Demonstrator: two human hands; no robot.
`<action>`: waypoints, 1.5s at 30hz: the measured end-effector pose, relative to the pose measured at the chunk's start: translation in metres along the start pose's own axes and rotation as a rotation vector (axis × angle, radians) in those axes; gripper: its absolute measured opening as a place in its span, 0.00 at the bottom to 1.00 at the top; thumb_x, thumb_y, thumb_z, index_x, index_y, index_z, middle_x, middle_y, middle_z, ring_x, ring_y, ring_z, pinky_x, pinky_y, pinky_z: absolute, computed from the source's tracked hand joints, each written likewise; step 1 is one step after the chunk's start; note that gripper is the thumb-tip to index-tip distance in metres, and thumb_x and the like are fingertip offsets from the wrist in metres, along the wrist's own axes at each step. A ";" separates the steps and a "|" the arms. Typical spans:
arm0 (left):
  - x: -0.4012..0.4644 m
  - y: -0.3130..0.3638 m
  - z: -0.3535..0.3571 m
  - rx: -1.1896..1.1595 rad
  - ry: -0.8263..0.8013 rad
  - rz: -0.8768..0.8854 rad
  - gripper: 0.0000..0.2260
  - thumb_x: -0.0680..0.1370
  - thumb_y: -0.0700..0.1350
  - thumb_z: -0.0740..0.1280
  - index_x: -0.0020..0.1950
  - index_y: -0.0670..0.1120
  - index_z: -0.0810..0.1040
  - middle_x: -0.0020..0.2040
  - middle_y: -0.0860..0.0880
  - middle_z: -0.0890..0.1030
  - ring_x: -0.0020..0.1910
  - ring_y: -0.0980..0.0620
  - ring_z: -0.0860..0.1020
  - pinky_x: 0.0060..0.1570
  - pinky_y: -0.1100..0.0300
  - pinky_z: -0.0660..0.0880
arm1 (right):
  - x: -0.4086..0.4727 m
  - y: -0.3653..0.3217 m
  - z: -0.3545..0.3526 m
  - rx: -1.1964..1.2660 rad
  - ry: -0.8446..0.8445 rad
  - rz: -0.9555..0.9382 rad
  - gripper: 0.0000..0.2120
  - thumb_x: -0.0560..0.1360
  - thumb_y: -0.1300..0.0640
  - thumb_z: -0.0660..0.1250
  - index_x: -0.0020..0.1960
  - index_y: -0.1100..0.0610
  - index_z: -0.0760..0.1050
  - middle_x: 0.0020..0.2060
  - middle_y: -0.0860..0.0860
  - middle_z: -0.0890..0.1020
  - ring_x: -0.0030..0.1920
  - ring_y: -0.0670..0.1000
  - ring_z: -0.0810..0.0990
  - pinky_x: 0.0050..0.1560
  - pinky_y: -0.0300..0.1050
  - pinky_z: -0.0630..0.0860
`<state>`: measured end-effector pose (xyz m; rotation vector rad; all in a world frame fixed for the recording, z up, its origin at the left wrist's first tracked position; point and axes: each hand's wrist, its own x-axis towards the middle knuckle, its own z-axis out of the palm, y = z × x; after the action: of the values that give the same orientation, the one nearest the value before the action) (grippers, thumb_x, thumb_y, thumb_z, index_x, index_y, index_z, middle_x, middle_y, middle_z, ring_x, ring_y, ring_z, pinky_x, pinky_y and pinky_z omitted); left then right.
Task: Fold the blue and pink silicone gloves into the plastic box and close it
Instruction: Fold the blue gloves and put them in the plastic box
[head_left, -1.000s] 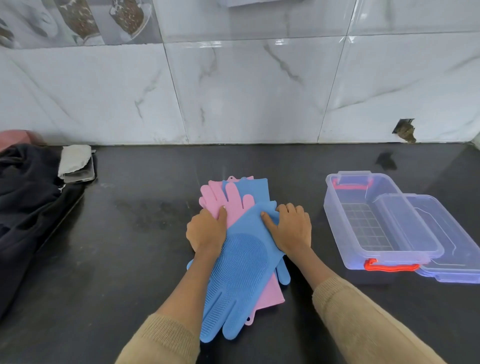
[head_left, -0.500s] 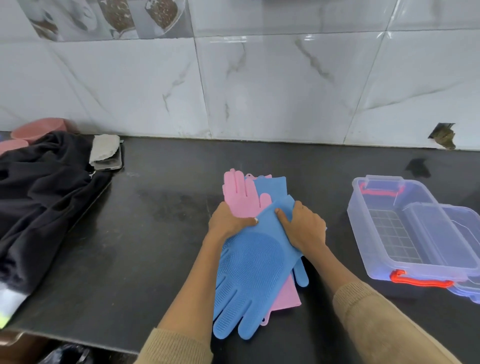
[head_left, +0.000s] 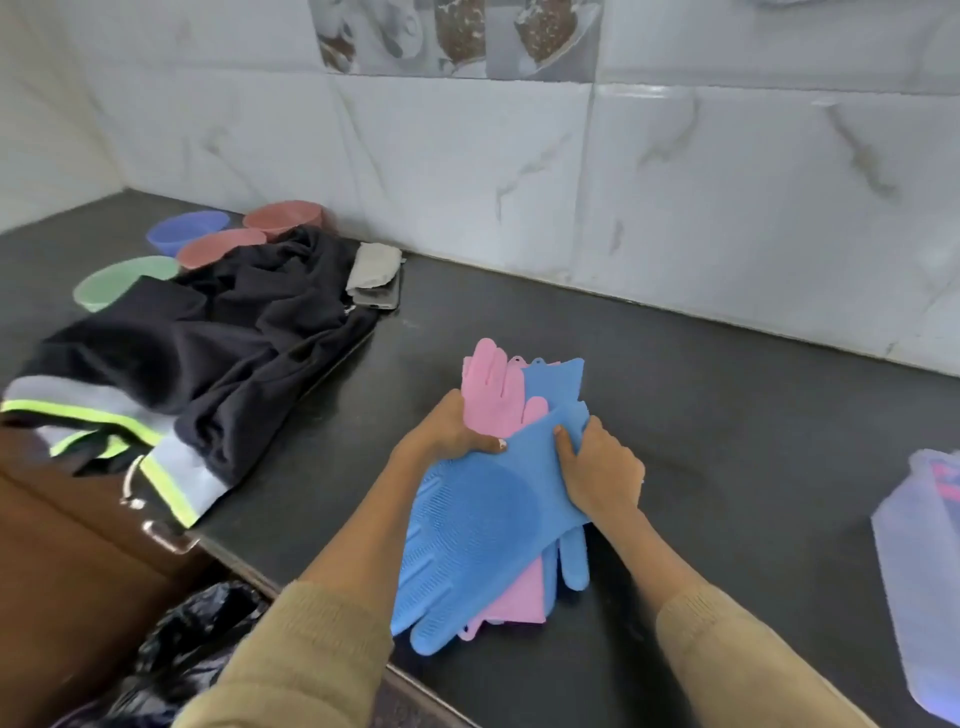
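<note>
A stack of silicone gloves lies on the dark counter. On top is a blue glove (head_left: 478, 525) with bristles, its fingers pointing toward me. Pink gloves (head_left: 496, 392) and another blue one show underneath, at the far end and the near end. My left hand (head_left: 449, 434) grips the stack's left side, thumb on the top blue glove. My right hand (head_left: 602, 475) grips the right side the same way. The clear plastic box (head_left: 922, 566) is cut off at the right edge and blurred; its lid is out of view.
A black garment (head_left: 208, 358) with yellow-green stripes sprawls at the left. Behind it stand blue (head_left: 184, 234), pink (head_left: 283, 215) and green (head_left: 122, 280) bowls. A grey cloth on a phone (head_left: 375, 278) lies by the wall. The counter edge runs near my left elbow, with a black bag (head_left: 197, 639) below.
My view has swung left, pushing the box to the right edge. Both hands have curled from flat on the gloves to gripping the stack's sides.
</note>
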<state>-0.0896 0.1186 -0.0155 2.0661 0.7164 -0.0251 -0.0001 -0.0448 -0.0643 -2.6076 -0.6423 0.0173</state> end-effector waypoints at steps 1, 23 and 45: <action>0.000 -0.008 -0.014 0.039 0.015 -0.020 0.19 0.68 0.41 0.75 0.57 0.41 0.76 0.49 0.46 0.79 0.47 0.49 0.76 0.47 0.56 0.74 | 0.000 -0.015 0.007 0.024 -0.009 -0.029 0.17 0.79 0.43 0.53 0.47 0.58 0.68 0.39 0.52 0.79 0.37 0.56 0.77 0.36 0.46 0.66; -0.023 -0.051 -0.059 0.578 0.629 -0.309 0.36 0.76 0.46 0.68 0.77 0.48 0.49 0.75 0.47 0.58 0.71 0.45 0.63 0.65 0.48 0.62 | 0.018 -0.125 0.067 0.338 0.021 -0.278 0.11 0.78 0.50 0.59 0.55 0.57 0.67 0.37 0.47 0.73 0.32 0.52 0.74 0.35 0.47 0.71; -0.046 0.023 0.132 0.647 -0.054 0.596 0.20 0.81 0.54 0.50 0.74 0.63 0.57 0.76 0.66 0.49 0.77 0.59 0.42 0.73 0.54 0.34 | -0.118 0.129 -0.093 0.816 -0.041 0.653 0.13 0.74 0.53 0.60 0.37 0.60 0.73 0.26 0.56 0.80 0.23 0.54 0.79 0.20 0.40 0.70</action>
<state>-0.0831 -0.0155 -0.0615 2.8133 0.0177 0.0295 -0.0383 -0.2384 -0.0477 -1.8966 0.2154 0.4368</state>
